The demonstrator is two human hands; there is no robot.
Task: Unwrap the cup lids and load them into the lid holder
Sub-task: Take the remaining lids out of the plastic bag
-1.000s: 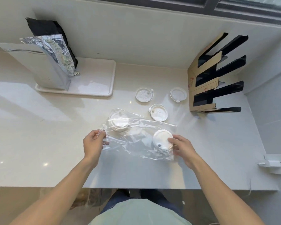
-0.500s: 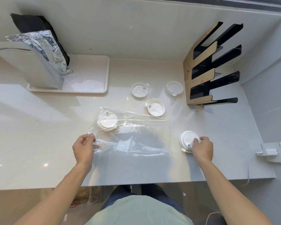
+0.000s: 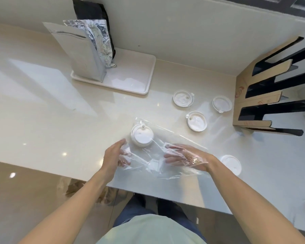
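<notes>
A silver foil bag point(image 3: 81, 57) and a black bag point(image 3: 92, 20) stand on a white tray point(image 3: 130, 85) atop the pale counter point(image 3: 42, 120).

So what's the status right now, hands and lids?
Left hand holds the plastic bag open; right hand reaches inside. One lid still bagged, four lie loose. Lid holder unloaded, nothing blocking.

The plastic bag point(image 3: 165, 155) is thin, clear and crinkled; the lids point(image 3: 196, 120) are smooth white plastic. The countertop point(image 3: 60, 120) is glossy pale stone-like, the lid holder point(image 3: 250, 103) matt brown cardboard and glossy black, the pouch point(image 3: 88, 50) crinkled silver foil
</notes>
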